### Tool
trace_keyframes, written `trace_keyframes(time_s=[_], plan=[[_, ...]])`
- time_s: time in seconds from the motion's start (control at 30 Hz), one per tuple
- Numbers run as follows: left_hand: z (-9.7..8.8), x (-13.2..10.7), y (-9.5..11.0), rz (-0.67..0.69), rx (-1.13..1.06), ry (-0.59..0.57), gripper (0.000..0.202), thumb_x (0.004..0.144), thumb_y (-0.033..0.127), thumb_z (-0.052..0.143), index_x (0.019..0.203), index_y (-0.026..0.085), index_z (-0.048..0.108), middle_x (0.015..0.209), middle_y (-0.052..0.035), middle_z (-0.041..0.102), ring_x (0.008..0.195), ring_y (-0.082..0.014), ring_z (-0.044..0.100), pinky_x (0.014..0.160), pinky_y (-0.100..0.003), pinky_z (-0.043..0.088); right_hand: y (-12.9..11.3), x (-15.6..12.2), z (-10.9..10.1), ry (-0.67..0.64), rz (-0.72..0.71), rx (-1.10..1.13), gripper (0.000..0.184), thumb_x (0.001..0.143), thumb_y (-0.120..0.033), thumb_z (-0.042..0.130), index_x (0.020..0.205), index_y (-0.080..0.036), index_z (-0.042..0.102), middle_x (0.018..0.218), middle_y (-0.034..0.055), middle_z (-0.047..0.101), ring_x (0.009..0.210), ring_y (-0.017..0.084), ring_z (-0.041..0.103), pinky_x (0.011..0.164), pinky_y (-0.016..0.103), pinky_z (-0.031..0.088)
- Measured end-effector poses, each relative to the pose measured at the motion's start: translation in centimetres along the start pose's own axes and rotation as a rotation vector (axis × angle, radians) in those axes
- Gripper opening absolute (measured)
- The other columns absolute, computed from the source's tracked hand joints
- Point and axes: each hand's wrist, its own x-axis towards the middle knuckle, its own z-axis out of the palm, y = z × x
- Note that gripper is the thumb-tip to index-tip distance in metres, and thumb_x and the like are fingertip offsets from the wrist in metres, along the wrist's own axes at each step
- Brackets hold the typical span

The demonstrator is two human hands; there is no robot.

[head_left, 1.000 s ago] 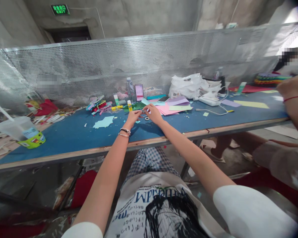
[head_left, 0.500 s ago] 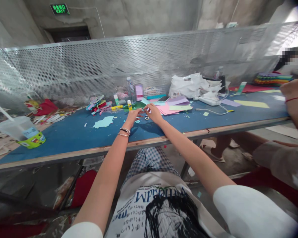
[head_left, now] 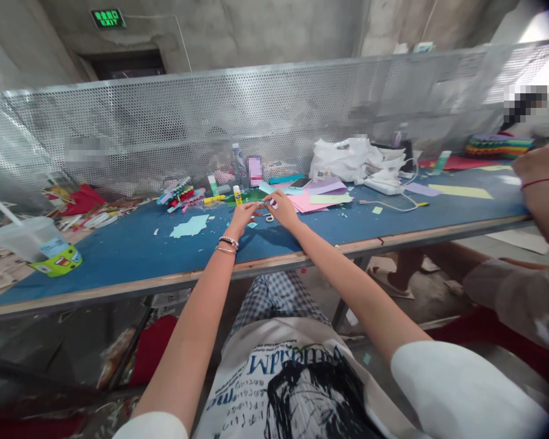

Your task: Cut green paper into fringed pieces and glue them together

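Little changed over last second: left hand (head_left: 244,214) and right hand (head_left: 281,207) stay at same spot mid-desk (head_left: 119,256), fingertips meeting over small pale piece (head_left: 266,213) on blue surface, just in front of glue stick (head_left: 236,195). Grip – cannot tell if clamped or only touching, piece too small. Co-worker's hand (head_left: 537,161) far right, barely shifted. Open blue room left of hands past light blue cut-out (head_left: 191,226) and down to near edge; pink sheets (head_left: 302,201) crowd right – perforated screen (head_left: 165,122) closes back
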Motion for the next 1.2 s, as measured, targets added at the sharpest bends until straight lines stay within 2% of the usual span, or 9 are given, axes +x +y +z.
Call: trace_keyframes(time_s=[0.27, 0.7, 1.2], plan=[[0.00, 0.13, -0.11, -0.030, 0.004, -0.038, 0.036, 0.074, 0.041, 0.060, 0.100, 0.017, 0.067, 0.107, -0.0091, 0.067, 0.083, -0.0147, 0.064, 0.059, -0.020, 0.043, -0.16, -0.06, -0.13, -0.009, -0.009, -0.020, 0.018, 0.079, -0.017, 0.051, 0.091, -0.019, 0.063, 0.094, 0.0051, 0.055, 0.079, 0.015, 0.053, 0.076, 0.030, 0.045], [-0.04, 0.28, -0.42, -0.032, -0.003, -0.021, 0.033, 0.076, 0.039, 0.058, 0.097, 0.016, 0.067, 0.101, -0.0099, 0.069, 0.082, -0.0162, 0.065, 0.065, -0.024, 0.046, -0.11, -0.08, -0.09, -0.017, -0.056, -0.001, 0.019, 0.080, -0.017, 0.050, 0.092, -0.019, 0.065, 0.094, 0.0056, 0.055, 0.082, 0.016, 0.054, 0.079, 0.030, 0.045], [0.02, 0.41, -0.43, -0.005, -0.029, 0.058, 0.032, 0.073, 0.040, 0.060, 0.089, 0.014, 0.068, 0.096, -0.0108, 0.070, 0.080, -0.0157, 0.064, 0.061, -0.022, 0.044, -0.24, -0.03, 0.07, -0.030, -0.087, -0.005, 0.023, 0.082, -0.021, 0.051, 0.097, -0.020, 0.068, 0.091, 0.0057, 0.055, 0.080, 0.015, 0.053, 0.078, 0.030, 0.046]])
